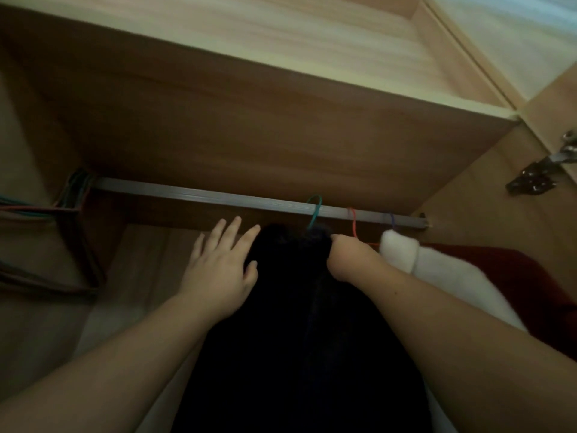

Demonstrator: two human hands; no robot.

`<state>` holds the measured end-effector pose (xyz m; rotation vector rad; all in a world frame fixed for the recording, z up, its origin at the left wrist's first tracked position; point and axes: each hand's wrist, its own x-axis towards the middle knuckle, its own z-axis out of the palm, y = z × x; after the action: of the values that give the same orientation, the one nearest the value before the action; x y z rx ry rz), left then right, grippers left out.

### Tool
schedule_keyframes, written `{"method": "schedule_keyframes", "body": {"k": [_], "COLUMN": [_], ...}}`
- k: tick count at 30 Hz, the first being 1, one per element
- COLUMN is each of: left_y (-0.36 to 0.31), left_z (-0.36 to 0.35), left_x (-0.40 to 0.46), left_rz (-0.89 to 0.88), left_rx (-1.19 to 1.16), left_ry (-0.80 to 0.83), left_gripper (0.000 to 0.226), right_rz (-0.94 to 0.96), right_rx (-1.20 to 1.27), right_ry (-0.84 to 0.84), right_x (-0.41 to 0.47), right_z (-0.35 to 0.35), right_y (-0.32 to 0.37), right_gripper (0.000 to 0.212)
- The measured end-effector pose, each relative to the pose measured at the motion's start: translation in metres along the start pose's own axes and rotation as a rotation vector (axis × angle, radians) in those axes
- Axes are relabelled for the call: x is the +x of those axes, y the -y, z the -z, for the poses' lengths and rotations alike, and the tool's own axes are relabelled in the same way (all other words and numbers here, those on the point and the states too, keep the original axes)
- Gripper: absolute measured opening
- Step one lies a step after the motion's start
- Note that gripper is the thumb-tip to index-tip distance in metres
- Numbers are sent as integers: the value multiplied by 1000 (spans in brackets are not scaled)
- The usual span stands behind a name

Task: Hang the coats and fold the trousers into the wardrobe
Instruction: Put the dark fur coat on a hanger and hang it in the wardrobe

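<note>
A black coat (290,323) hangs from a green hanger (314,210) hooked over the grey wardrobe rail (193,195). My left hand (220,270) lies flat on the coat's left shoulder with its fingers spread. My right hand (346,257) is closed on the coat's collar just under the hook. To the right hang a white fluffy coat (418,264) on a red hanger (353,225) and a dark red garment (524,276) behind it.
Several empty hangers (75,195) bunch at the rail's left end. A wooden shelf (249,98) sits just above the rail. A metal door hinge (543,170) is on the right wall. Bare rail lies between the empty hangers and the green hanger.
</note>
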<state>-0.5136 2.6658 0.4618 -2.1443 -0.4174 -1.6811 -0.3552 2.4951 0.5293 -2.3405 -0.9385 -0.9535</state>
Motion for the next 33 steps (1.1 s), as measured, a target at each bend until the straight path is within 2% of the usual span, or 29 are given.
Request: {"method": "schedule_keyframes", "body": {"k": [2, 5, 11, 15, 17, 20, 24, 28, 33], "left_y": [-3, -9, -15, -21, -26, -34, -50, -71, -94], "left_z": [-1, -1, 3, 2, 2, 5, 17, 37, 65], "left_x": [-2, -7, -14, -23, -30, -42, -65, -97, -152], "left_rz": [5, -19, -61, -44, -40, -14, 20, 59, 135], "left_rx": [-27, -36, -83, -143, -166, -193, -230, -251, -215], "left_ry": [17, 25, 28, 69, 101, 126, 148, 194, 254], "left_gripper": [63, 62, 62, 61, 61, 61, 62, 63, 65], "right_rz": [10, 1, 3, -16, -46, -55, 101, 213, 218], "right_rx": [-50, -151, -165, -86, -82, -116, 59, 102, 61], "right_ry": [13, 135, 25, -62, -99, -202, -296, -350, -327], "right_x": [0, -4, -19, -34, -45, -69, -103, -146, -218], "right_z": [-2, 1, 14, 21, 24, 28, 16, -4, -23], "right_y": [-1, 0, -3, -13, -18, -28, -46, -65, -82], "right_gripper": [44, 50, 46, 75, 82, 71, 59, 62, 64]}}
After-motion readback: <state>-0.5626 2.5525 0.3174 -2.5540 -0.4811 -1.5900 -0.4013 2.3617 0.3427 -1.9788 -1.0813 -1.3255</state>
